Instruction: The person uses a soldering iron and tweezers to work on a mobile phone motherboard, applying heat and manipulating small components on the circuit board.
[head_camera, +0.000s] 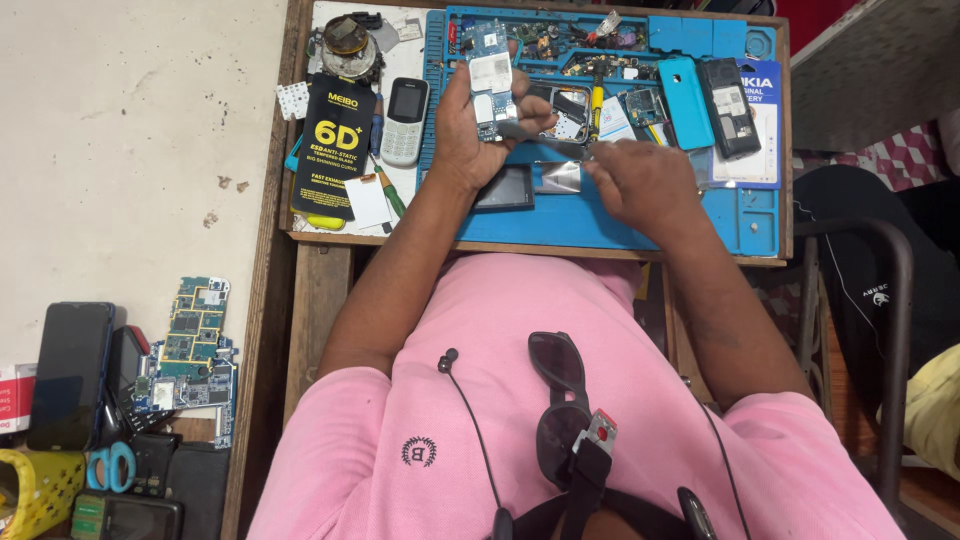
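Here the left hand (470, 130) grips an upright small circuit board (490, 85) above the far edge of the blue mat (600, 225), while right hand (640, 180) fingers pinch metal tweezers (545, 140) pointing leftward at it.

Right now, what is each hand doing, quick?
Left hand: closed around a small blue-green phone circuit board, held upright.
Right hand: closed on thin metal tweezers, tips pointing at the board.
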